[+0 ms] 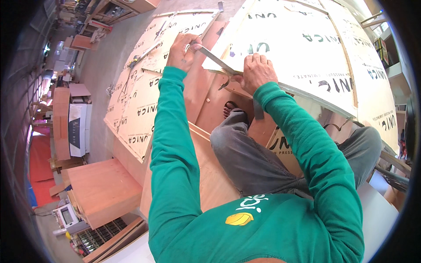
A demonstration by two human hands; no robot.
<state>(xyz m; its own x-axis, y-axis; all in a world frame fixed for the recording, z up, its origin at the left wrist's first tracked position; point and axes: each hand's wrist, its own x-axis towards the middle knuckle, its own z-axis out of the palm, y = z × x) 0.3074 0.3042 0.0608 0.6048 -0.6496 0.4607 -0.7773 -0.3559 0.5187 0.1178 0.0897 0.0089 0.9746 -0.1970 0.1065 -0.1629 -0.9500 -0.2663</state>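
My left hand (184, 52) is closed, pinching a long thin grey strip (215, 58) in the upper middle, above the gap between laminate panels. The strip runs diagonally down to my right hand (256, 72), which grips it at the edge of the large white right panel (307, 48), fingers curled. A dark curled piece (224, 84) hangs below the strip, left of my right hand. A dark grey length (258, 113) hangs below that hand. The left printed laminate panel (133, 107) lies beyond my left forearm, with a small yellow-and-black tool (133, 62) on it.
My legs (247, 162) are folded on bare plywood (206, 175), a sandalled foot showing between the panels. A wooden box (101, 186) and a white machine (66, 218) stand at lower left. More boards and boxes (61, 122) line the left side of the concrete floor (101, 52).
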